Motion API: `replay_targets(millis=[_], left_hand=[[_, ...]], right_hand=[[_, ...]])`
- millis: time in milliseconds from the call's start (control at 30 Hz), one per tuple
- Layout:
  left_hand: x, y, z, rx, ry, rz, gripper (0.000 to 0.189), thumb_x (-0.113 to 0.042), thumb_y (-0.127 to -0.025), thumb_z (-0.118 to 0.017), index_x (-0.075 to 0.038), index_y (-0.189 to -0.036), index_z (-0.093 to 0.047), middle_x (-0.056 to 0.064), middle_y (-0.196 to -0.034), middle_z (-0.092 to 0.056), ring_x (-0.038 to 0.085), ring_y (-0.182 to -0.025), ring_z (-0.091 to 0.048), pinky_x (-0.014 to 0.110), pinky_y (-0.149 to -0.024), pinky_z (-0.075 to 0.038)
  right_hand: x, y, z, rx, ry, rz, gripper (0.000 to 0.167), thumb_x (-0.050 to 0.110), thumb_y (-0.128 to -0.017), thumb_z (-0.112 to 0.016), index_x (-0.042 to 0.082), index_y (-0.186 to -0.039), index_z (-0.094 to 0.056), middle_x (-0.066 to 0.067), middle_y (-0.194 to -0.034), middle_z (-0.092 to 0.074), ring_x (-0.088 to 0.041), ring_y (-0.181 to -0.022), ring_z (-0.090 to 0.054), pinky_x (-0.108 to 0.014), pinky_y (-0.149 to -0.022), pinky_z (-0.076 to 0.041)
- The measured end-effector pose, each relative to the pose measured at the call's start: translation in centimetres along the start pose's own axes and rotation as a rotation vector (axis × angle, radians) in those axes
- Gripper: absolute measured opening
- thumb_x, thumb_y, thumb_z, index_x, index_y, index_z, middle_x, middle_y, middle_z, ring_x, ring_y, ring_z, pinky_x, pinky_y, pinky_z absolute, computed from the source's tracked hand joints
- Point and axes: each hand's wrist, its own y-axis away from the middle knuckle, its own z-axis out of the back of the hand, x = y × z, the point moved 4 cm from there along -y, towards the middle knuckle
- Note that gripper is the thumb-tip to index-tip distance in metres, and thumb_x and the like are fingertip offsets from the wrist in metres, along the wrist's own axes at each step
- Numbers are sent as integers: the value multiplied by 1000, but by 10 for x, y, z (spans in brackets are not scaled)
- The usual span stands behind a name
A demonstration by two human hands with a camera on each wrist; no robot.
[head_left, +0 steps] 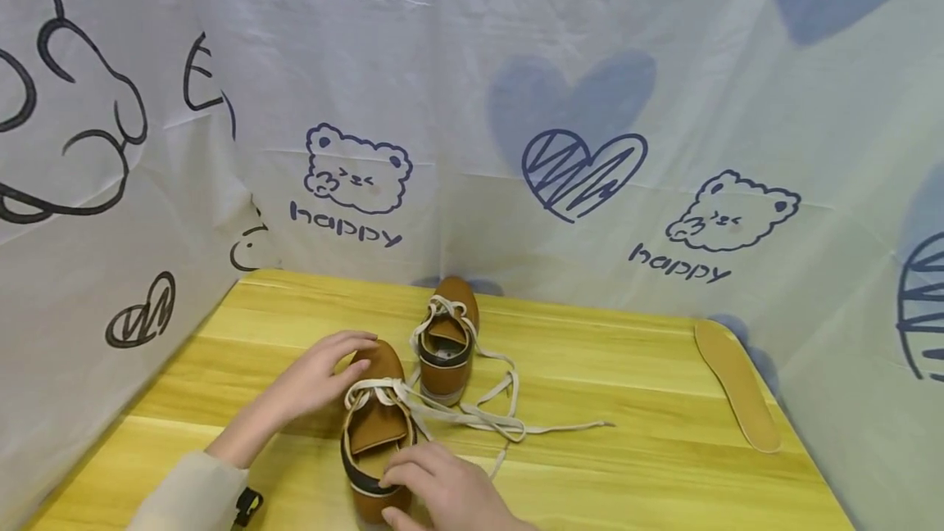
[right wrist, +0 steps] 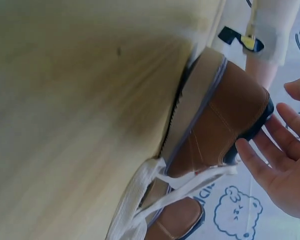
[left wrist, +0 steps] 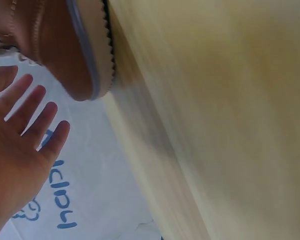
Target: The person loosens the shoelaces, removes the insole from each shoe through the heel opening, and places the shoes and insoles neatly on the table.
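A brown lace-up shoe [head_left: 378,426] with a dark collar stands at the front of the wooden table, toe pointing away. My left hand [head_left: 324,375] hovers by its toe with fingers loosely bent and nothing held; the left wrist view shows a gap between the hand and the shoe's toe [left wrist: 69,70]. At the heel is my right hand [head_left: 450,486], its fairly straight fingers touching the dark collar [right wrist: 260,122], thumb apart. Long cream laces [head_left: 509,424] trail from the shoes to the right. The matching shoe [head_left: 446,379] stands just behind.
A tan insole [head_left: 737,388] lies near the right edge of the yellow wooden table [head_left: 627,375]. White cloth [head_left: 457,105] printed with hearts and bears hangs behind and at both sides. A small black item [head_left: 248,505] shows beside the left sleeve.
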Motion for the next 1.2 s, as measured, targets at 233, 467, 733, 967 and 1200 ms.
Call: replay_targets(millis=[233, 467, 733, 967, 1200], left_hand=[[9, -12, -12, 114, 7, -42, 35, -15, -104, -64, -5, -137, -67, 16, -147, -58, 41, -137, -51, 60, -113, -40], [17, -13, -17, 133, 48, -35, 35, -11, -102, -67, -6, -136, -67, 17, -147, -58, 41, -136, -52, 59, -113, -41], [15, -9, -14, 104, 22, -55, 34, -9, -98, -72, -5, -132, -70, 17, -141, -60, 42, -131, -55, 60, -110, -44], [5, 2, -10, 138, -38, -39, 37, -18, -96, -75, -9, -132, -70, 12, -139, -62, 41, -131, -54, 62, -110, -42], [-15, 13, -12, 219, -31, -118, 37, -21, -96, -76, -11, -131, -71, 7, -137, -65, 37, -129, -57, 61, -110, -43]], right_hand=[[3, 1, -5, 16, 82, 41, 13, 23, -101, -70, 23, -113, -70, 10, -119, -65, -3, -107, -61, -6, -83, -48], [-1, 0, -6, -28, 43, 27, 20, 11, -95, -74, 19, -113, -70, 6, -113, -66, -6, -102, -62, -9, -80, -50], [-7, 2, 5, -6, 47, -3, 23, 17, -90, -81, 17, -111, -71, 6, -108, -67, -6, -98, -64, -10, -81, -51], [-19, 16, 21, -15, 39, -7, 15, 25, -95, -78, 18, -106, -71, 8, -102, -65, -3, -91, -61, -7, -77, -48], [-31, 36, 47, 17, -61, 7, 10, 24, -96, -78, 21, -104, -72, 9, -105, -64, -2, -91, -60, -8, -79, -47]])
